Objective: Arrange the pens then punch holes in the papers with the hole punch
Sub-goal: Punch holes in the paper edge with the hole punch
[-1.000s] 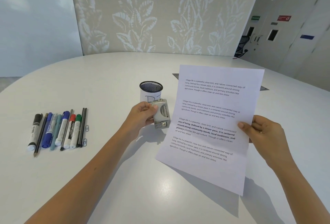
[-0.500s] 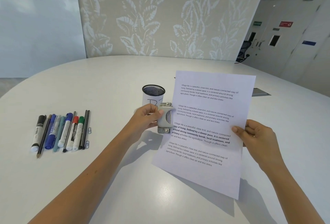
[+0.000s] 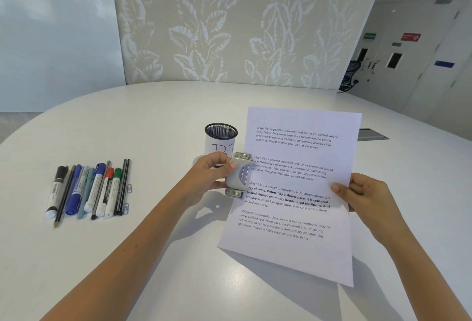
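Note:
My left hand (image 3: 208,173) grips a grey metal hole punch (image 3: 238,175) held upright above the table, its slot meeting the left edge of a printed sheet of paper (image 3: 301,193). My right hand (image 3: 362,193) pinches that sheet at its right edge and holds it tilted up off the table. A row of pens, markers and pencils (image 3: 89,189) lies side by side on the left of the white table (image 3: 153,121). Just behind my left hand stands a black mesh pen cup (image 3: 221,136) with a white label.
Two paper clips (image 3: 127,198) lie beside the row of pens. A grey cable hatch (image 3: 371,134) is set in the table behind the paper. A patterned screen stands at the table's far edge; doors and an office chair (image 3: 351,75) are at the back right.
The paper's left edge and the hole punch have come together; the punch has turned more upright and now meets the sheet's edge. The view has also shifted slightly.

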{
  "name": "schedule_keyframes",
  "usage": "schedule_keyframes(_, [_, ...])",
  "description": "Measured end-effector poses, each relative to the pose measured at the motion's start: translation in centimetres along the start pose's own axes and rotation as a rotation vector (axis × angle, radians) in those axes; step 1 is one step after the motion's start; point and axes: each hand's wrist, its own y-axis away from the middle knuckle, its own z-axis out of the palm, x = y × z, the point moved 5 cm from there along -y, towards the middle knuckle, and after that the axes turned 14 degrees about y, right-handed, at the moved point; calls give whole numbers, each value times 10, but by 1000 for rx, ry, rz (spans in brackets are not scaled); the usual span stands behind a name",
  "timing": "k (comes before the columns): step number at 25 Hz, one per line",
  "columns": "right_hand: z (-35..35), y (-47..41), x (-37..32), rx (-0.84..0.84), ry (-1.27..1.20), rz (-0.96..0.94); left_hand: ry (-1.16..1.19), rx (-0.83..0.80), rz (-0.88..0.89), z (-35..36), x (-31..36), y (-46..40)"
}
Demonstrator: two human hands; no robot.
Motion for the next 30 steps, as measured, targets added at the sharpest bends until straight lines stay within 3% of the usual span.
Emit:
schedule_keyframes(7, [5,-4,11,-18,-62,22,-21,-1,-45,-1,-1,2])
schedule_keyframes(14, [19,-8,17,-169,-207,47,49,7,-105,-5,3,11])
schedule_keyframes(25, [103,16,28,-317,-339,201,57,181,-264,-57,2,56])
schedule_keyframes(30, [123,25,22,-341,-330,195,-16,148,-346,-69,4,65])
